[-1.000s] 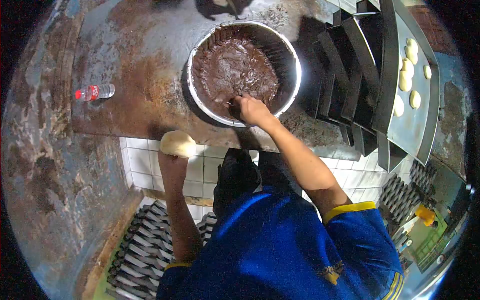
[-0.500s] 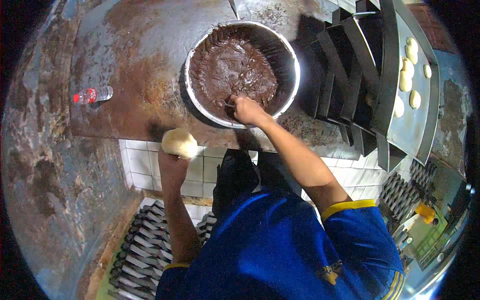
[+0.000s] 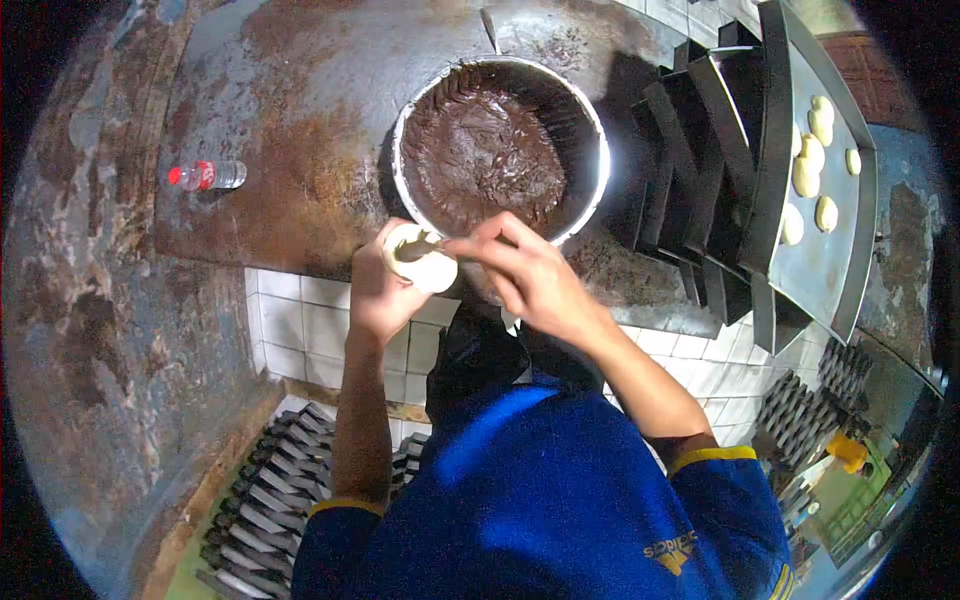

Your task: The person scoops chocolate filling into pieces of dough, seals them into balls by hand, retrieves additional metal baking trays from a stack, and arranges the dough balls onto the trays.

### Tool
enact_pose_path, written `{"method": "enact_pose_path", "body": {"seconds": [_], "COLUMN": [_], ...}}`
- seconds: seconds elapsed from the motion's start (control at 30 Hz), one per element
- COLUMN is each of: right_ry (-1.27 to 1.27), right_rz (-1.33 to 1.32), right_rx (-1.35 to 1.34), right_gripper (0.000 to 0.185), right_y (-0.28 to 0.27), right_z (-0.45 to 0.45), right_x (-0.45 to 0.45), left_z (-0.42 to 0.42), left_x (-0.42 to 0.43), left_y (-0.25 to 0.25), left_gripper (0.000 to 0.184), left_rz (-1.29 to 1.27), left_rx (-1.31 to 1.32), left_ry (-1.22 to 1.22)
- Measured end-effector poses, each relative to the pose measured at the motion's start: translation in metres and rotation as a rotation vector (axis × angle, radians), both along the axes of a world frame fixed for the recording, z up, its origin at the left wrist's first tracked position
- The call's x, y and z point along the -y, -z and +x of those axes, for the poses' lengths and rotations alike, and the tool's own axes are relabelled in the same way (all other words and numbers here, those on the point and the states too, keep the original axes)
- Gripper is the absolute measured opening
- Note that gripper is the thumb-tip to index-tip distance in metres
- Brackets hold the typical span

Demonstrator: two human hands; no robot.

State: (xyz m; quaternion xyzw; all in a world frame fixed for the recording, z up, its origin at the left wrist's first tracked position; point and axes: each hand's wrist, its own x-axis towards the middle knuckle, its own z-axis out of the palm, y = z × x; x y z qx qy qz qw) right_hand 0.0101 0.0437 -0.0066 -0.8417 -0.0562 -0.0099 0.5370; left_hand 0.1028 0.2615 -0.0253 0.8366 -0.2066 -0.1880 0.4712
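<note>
My left hand (image 3: 382, 290) holds a pale round piece of dough (image 3: 432, 272), which looks opened at the top. Pinched in my right hand (image 3: 535, 275) is a small utensil (image 3: 416, 249), its end with dark brown paste against the dough. Just beyond both hands stands a large round pot (image 3: 604, 160) with thick dark brown paste (image 3: 485, 155) inside. The fingers of my left hand are partly hidden behind the dough.
A plastic bottle with a red cap (image 3: 208, 176) lies at the left of the worktable (image 3: 290, 130). Stacked dark metal trays (image 3: 700, 160) stand at the right, the top tray (image 3: 815, 255) bearing several dough pieces. A handle (image 3: 490, 30) sticks up behind the pot.
My right hand has left the pot with the utensil and come to the dough. My left hand has lifted the dough toward the pot and turned it. The view has shifted slightly.
</note>
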Motion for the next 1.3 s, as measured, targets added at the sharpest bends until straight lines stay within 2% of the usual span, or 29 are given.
{"method": "enact_pose_path", "body": {"seconds": [0.03,0.07,0.17,0.23,0.3,0.33,0.37,0.43,0.47,0.5,0.57,0.6,0.63,0.7,0.73,0.8,0.83,0.93,1.0,1.03,1.1,1.13,1.17,1.23,1.3], "right_ry": [0.020,0.061,0.150,0.202,0.357,0.462,0.565,0.826,0.837,0.850,0.620,0.540,0.514,0.459,0.360,0.207,0.177,0.148,0.182,0.172,0.229,0.252,0.249,0.338,0.347], "right_rz": [-0.096,-0.140,-0.230,-0.257,-0.181,-0.125,-0.068,0.054,-0.006,-0.063,-0.396,-0.438,-0.341,-0.063,0.053,0.015,-0.043,-0.077,0.097,0.097,0.174,0.210,0.208,0.308,0.323], "right_rx": [0.075,0.100,0.114,0.148,0.131,0.090,0.047,-0.274,-0.359,-0.443,-0.589,-0.571,-0.505,-0.326,-0.232,0.005,0.064,0.047,0.095,0.097,0.023,0.051,0.054,0.004,-0.011], "right_gripper": [0.054,0.061,0.062,0.064,0.057,0.050,0.043,0.029,0.027,0.025,0.032,0.041,0.047,0.068,0.078,0.097,0.097,0.091,0.072,0.072,0.051,0.036,0.036,0.029,0.024], "right_y": [-0.001,-0.004,-0.009,0.009,0.031,0.052,0.077,0.130,0.185,0.222,0.212,0.190,0.147,0.068,0.023,-0.029,-0.046,-0.058,-0.058,-0.058,-0.057,-0.061,-0.058,-0.052,-0.059], "right_z": [-0.006,-0.014,-0.035,-0.055,-0.080,-0.099,-0.121,-0.169,-0.201,-0.226,-0.229,-0.215,-0.189,-0.138,-0.116,-0.089,-0.081,-0.070,-0.067,-0.067,-0.068,-0.068,-0.069,-0.070,-0.070], "right_x": [-0.005,-0.010,-0.013,-0.018,-0.019,-0.018,-0.014,0.000,0.017,0.033,0.059,0.066,0.068,0.060,0.055,0.042,0.039,0.040,0.039,0.038,0.039,0.036,0.034,0.032,0.032], "left_z": [0.002,0.003,0.005,-0.006,-0.016,-0.013,-0.010,-0.007,-0.011,-0.009,-0.001,0.001,0.000,-0.005,-0.013,-0.016,-0.017,-0.010,-0.005,-0.006,-0.007,-0.008,-0.011,-0.020,-0.025], "left_x": [0.005,0.011,0.014,0.008,0.009,0.005,0.001,-0.002,0.000,0.003,0.014,0.029,0.039,0.055,0.064,0.075,0.079,0.086,0.084,0.083,0.082,0.079,0.077,0.072,0.066], "left_y": [-0.004,-0.008,0.002,0.027,0.046,0.051,0.058,0.069,0.063,0.058,0.045,0.011,-0.005,-0.025,-0.032,-0.032,-0.033,-0.041,-0.050,-0.057,-0.072,-0.067,-0.070,-0.083,-0.096], "left_gripper": [0.034,0.032,0.033,0.037,0.042,0.046,0.046,0.046,0.044,0.044,0.037,0.045,0.045,0.039,0.026,0.025,0.024,0.024,0.029,0.029,0.036,0.046,0.046,0.050,0.045], "left_rz": [0.016,0.007,-0.057,-0.054,-0.155,-0.183,-0.185,-0.105,-0.137,-0.138,-0.034,0.020,0.022,0.079,-0.073,-0.097,-0.119,-0.074,-0.050,-0.053,-0.023,-0.093,-0.095,-0.294,-0.243], "left_rx": [-0.016,0.092,0.152,0.168,0.007,-0.206,-0.205,0.037,-0.065,-0.061,-0.224,-0.361,-0.357,-0.535,-0.471,-0.472,-0.476,-0.472,-0.500,-0.497,-0.633,-0.527,-0.522,-0.756,-0.775], "left_ry": [0.042,0.044,0.066,0.066,-0.217,-0.263,-0.251,-0.018,-0.021,-0.011,0.249,0.383,0.396,0.471,0.508,0.595,0.660,0.762,0.805,0.796,0.748,0.749,0.747,0.573,0.546]}}
